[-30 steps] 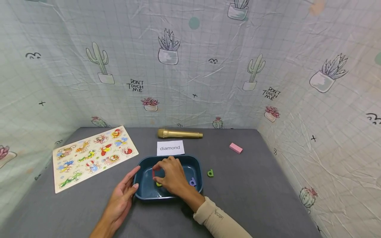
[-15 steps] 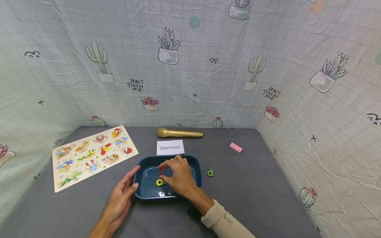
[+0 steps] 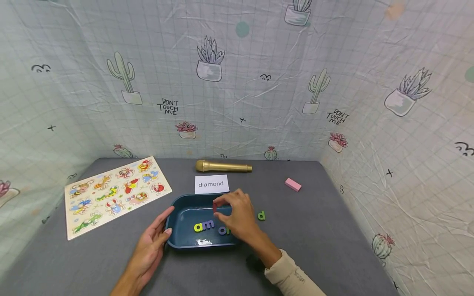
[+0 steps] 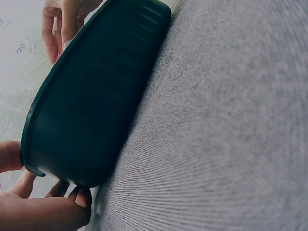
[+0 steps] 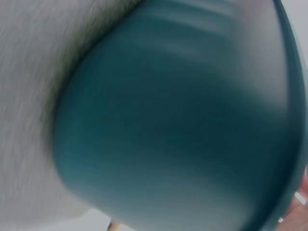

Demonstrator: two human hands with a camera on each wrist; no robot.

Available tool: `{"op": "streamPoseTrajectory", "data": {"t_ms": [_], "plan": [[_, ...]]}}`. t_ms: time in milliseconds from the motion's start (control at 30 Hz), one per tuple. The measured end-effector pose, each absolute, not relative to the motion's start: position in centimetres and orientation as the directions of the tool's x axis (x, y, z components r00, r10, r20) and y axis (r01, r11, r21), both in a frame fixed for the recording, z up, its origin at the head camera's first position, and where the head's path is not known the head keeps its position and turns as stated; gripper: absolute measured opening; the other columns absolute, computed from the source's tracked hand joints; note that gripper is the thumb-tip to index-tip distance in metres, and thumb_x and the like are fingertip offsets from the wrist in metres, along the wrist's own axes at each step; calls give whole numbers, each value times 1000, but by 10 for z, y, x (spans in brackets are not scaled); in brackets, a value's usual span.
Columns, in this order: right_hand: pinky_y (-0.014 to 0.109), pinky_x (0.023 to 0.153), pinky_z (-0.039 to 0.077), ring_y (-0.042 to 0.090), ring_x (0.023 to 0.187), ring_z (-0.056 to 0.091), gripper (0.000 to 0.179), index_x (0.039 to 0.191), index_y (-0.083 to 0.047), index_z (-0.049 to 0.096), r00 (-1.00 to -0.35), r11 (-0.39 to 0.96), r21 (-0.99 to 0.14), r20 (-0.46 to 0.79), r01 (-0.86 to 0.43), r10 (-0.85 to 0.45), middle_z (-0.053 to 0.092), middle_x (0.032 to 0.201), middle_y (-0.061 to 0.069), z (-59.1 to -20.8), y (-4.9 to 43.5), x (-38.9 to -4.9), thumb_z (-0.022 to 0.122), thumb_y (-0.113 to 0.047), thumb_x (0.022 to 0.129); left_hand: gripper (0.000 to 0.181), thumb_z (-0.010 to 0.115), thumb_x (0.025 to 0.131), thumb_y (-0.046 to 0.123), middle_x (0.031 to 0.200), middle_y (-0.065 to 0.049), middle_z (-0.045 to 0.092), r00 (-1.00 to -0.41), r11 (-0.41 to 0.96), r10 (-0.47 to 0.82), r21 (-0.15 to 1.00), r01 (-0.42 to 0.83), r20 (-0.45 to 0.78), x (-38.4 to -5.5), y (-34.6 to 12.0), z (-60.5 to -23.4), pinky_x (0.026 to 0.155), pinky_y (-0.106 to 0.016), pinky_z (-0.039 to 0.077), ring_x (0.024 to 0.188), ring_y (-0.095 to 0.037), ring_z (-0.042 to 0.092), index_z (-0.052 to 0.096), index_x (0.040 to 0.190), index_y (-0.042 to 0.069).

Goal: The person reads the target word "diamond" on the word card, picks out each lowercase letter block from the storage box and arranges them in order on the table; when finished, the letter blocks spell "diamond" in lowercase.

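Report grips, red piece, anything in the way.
Left grip touching tray. Right grip pinching red piece over tray. Right grip partly hides tray's right end.

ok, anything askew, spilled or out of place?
One stray: a green letter lies on the grey tabletop, right of the blue tray, while others, like the yellow a, sit inside. No spill or damage visible.
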State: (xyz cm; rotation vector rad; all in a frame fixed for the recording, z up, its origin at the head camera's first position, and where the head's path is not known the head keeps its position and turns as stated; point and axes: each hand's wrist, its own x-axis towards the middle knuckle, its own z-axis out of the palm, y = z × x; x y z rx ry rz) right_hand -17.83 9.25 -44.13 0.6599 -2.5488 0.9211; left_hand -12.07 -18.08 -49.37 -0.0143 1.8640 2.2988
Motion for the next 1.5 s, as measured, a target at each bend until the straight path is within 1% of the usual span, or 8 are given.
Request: {"op": "streamPoseTrajectory", "data": {"t_ms": [233, 467, 600, 767, 967, 1133, 1367, 1500], "plan": [[40, 88, 42, 22, 96, 58, 33, 109, -19, 81, -837, 682, -522, 482, -512, -259, 80, 100, -2, -437, 113, -181, 95, -19, 80, 63, 55, 111, 12, 180, 1, 9, -981, -193, 133, 967, -163, -139, -121, -181, -494, 127, -18, 24, 165, -20, 4, 30, 168, 19], [42, 90, 39, 24, 96, 56, 31, 108, -15, 81, -851, 683, -548, 478, -484, -219, 79, 98, 0, -436, 134, -185, 95, -15, 80, 63, 56, 110, 13, 180, 1, 10, -983, -190, 124, 969, -158, -136, -121, -180, -494, 129, -21, 23, 166, -20, 4, 30, 168, 19], [46, 94, 40, 27, 96, 57, 31, 107, -15, 81, -866, 697, -557, 462, -452, -192, 79, 98, 1, -436, 145, -185, 95, -15, 79, 63, 55, 111, 12, 180, 1, 9, -983, -194, 126, 968, -160, -137, -121, -181, -494, 130, -22, 22, 166, -20, 4, 30, 168, 19], [48, 94, 41, 28, 96, 58, 31, 106, -15, 81, -870, 712, -552, 462, -435, -173, 80, 98, 2, -438, 158, -185, 95, -12, 79, 63, 55, 111, 13, 180, 1, 8, -982, -194, 132, 967, -162, -138, -121, -181, -494, 130, -22, 22, 165, -20, 4, 30, 168, 20], [47, 93, 41, 25, 95, 57, 32, 107, -15, 82, -870, 737, -529, 466, -421, -163, 80, 99, 2, -441, 173, -186, 96, -12, 78, 63, 55, 111, 12, 180, 0, 9, -982, -193, 132, 969, -156, -132, -121, -181, -495, 123, -14, 28, 165, -20, 5, 30, 168, 20], [47, 94, 42, 28, 95, 59, 32, 107, -14, 82, -879, 760, -517, 453, -395, -148, 80, 98, 3, -445, 187, -188, 95, -12, 78, 64, 55, 111, 13, 181, -1, 8, -983, -196, 139, 969, -148, -122, -121, -181, -495, 120, -11, 30, 166, -22, 4, 30, 169, 19], [46, 90, 41, 27, 94, 59, 31, 104, -12, 82, -904, 798, -499, 409, -338, -127, 81, 98, 5, -449, 204, -189, 96, -11, 77, 64, 55, 111, 11, 180, -3, 8, -985, -212, 144, 969, -126, -97, -121, -182, -496, 108, -5, 34, 166, -24, 5, 29, 169, 17], [47, 92, 42, 28, 97, 60, 30, 103, -12, 82, -928, 817, -496, 354, -294, -119, 81, 99, 6, -452, 211, -190, 96, -12, 77, 64, 55, 111, 11, 180, -3, 9, -984, -210, 142, 969, -132, -103, -121, -182, -496, 111, -6, 34, 166, -23, 5, 30, 168, 17]]}}
